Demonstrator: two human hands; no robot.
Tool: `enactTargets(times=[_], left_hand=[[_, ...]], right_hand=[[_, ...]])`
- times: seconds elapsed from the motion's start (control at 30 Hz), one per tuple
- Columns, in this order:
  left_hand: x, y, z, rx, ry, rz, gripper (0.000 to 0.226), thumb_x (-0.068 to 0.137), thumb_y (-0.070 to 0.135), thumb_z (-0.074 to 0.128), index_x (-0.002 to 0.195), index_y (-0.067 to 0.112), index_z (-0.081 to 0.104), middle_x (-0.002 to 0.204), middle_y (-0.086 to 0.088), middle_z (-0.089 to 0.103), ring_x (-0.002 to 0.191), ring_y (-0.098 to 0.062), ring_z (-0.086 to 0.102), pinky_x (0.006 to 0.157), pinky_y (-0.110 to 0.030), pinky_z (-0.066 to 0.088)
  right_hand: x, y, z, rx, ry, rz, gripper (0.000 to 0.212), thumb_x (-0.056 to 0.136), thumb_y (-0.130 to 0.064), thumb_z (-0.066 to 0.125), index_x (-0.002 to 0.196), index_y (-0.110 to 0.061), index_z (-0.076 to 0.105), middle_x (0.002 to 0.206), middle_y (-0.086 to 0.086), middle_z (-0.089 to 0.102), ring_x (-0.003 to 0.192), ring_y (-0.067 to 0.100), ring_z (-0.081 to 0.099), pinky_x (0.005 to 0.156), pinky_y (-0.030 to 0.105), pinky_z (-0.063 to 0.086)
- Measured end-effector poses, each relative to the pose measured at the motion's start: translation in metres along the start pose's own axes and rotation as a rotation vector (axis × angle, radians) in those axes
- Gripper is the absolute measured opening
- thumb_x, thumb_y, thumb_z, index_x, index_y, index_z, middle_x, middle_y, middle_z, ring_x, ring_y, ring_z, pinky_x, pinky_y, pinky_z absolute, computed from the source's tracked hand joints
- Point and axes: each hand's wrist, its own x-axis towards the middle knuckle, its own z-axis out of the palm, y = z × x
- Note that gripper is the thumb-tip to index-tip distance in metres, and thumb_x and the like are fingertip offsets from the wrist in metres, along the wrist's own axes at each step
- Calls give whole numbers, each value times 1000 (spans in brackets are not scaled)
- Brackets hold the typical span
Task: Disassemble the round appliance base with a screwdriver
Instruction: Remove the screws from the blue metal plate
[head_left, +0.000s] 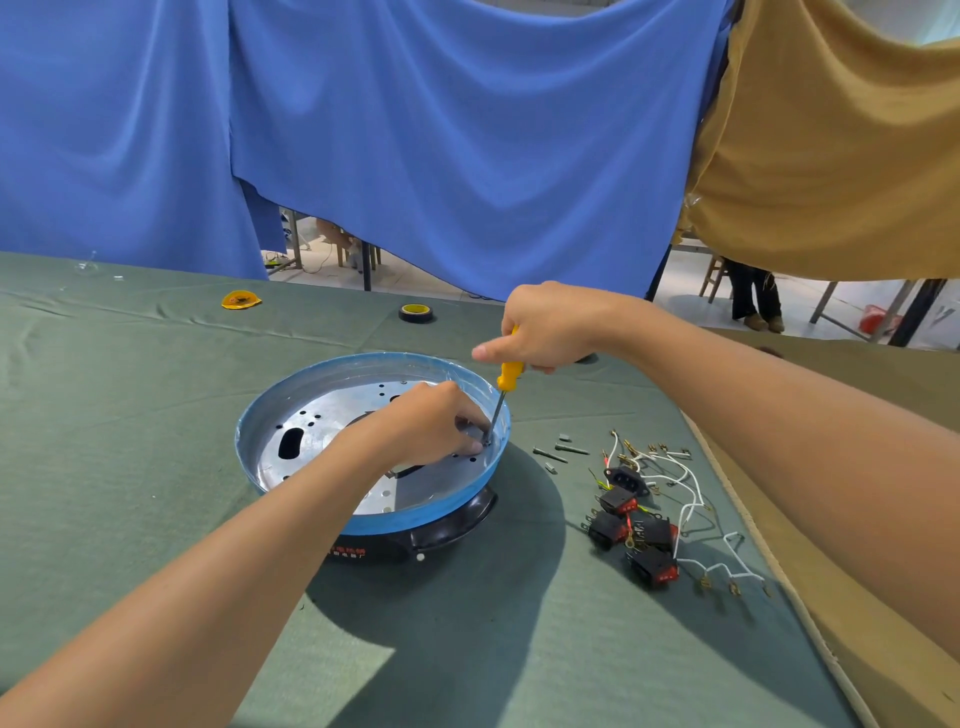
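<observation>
Right now your right hand (545, 327) has a tight grip on the yellow screwdriver (511, 371) to turn it, your left hand (431, 423) pinches its tip so it does not slip, and the round base (311, 441) sits on the green worktop (156, 389).

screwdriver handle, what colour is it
Yellow. The screwdriver handle shows best in the head view, sticking out below the right hand that grips it.
</observation>
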Motion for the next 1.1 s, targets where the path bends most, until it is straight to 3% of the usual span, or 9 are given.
enactTargets(times=[0.1,0.23,0.37,0.47,0.7,0.8,0.9,1.0,1.1], left_hand=[[0,0,0,-6,3,7,15,89,23,65,102,28,73,91,1,65,88,-25,59,81,-40,50],[1,0,0,6,8,11,12,90,25,65,99,25,73,93,1,68,88,-24,59,79,-38,50],[3,2,1,20,19,19,4,90,26,66,90,27,70,84,4,63,84,-22,58,73,-33,46],[3,3,1,23,22,11,4,90,26,67,90,29,70,85,2,64,83,-24,58,72,-36,47],[3,3,2,20,32,15,14,90,26,67,102,24,73,85,5,61,84,-20,57,63,-24,37],[2,3,3,12,34,16,7,89,25,67,94,29,71,83,4,61,83,-22,57,66,-30,43],[1,2,2,-4,32,3,8,89,25,68,94,30,71,88,3,64,87,-22,59,77,-37,49],[1,2,2,-8,19,-6,17,88,25,69,104,25,73,93,3,66,90,-20,59,78,-33,48],[1,2,1,-5,13,-4,18,88,25,69,106,24,73,94,3,66,90,-21,59,79,-32,47]], right_hand=[[-3,1,1,73,8,-63,22,86,-35,62,75,-18,67,56,-4,62,40,-2,49,34,12,32],[-8,2,-3,187,-50,-130,5,84,-31,68,82,-28,64,78,-6,64,63,8,56,50,19,41],[-6,3,-3,127,-94,-72,26,89,-46,60,85,-21,64,80,0,67,61,14,57,48,21,41],[-3,2,-2,9,-34,24,60,89,-63,46,66,-11,63,55,1,61,45,16,51,47,22,37],[-8,2,-4,130,-43,-77,6,84,-30,65,79,-27,65,66,-6,61,46,2,51,38,15,36],[-7,2,-4,60,-65,-46,25,89,-43,59,81,-20,64,67,-2,62,49,6,55,42,18,37],[-6,2,-2,-31,-31,30,55,92,-56,47,62,-12,60,49,-1,54,48,17,49,47,24,34],[-5,2,1,-7,2,-3,38,90,-41,59,73,-8,65,57,-1,50,56,17,43,48,26,31],[-9,-1,-3,63,-20,-59,10,84,-33,67,78,-26,65,67,-11,56,62,7,50,46,21,35]])
